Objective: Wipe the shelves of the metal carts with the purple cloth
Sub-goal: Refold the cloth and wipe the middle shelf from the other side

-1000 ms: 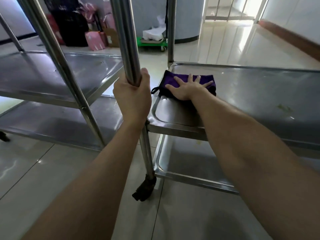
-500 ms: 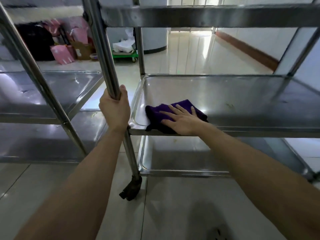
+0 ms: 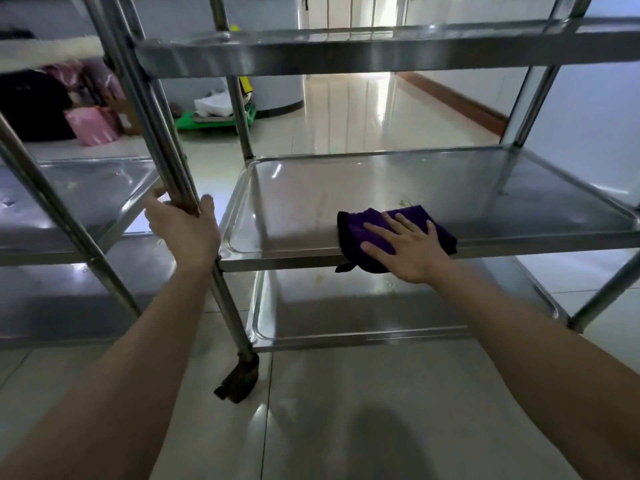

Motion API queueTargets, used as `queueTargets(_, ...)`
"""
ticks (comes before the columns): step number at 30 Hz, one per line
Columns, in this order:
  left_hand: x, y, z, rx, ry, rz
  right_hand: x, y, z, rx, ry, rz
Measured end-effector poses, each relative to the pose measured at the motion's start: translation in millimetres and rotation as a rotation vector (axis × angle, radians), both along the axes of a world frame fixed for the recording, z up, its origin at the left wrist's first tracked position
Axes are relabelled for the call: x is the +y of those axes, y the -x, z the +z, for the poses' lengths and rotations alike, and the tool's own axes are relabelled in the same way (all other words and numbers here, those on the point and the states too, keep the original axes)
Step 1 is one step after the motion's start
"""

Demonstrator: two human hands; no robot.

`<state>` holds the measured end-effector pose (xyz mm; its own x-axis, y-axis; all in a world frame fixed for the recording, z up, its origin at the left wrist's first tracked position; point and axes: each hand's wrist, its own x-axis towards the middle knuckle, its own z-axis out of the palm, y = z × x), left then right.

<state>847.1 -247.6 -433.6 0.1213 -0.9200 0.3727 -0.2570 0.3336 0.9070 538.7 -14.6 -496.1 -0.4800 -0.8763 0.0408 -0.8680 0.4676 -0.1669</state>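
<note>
A steel cart stands in front of me with a top, middle and bottom shelf. The purple cloth lies on the front rim of the middle shelf, near its centre. My right hand presses flat on the cloth, fingers spread, and the cloth hangs a little over the edge. My left hand is wrapped around the cart's front left post. A small yellowish stain sits just behind the cloth.
A second steel cart stands close on the left. The bottom shelf shows some specks. A black caster rests on the tiled floor. Behind are pink bags, a green trolley and a bright corridor.
My right hand has slid the cloth from the shelf's left end rightwards along the front edge to about the middle. My view has dropped and shifted, so the top shelf now shows. The left hand kept hold of the post.
</note>
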Motion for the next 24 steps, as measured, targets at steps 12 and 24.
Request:
queueTargets(12, 65, 125, -60, -1.161, 0.33, -0.426, 32, 27, -2, 0.101, 0.087, 0.272)
queueTargets(24, 35, 143, -63, -1.197, 0.19, -0.39, 42, 99, -22, 0.214, 0.257, 0.225)
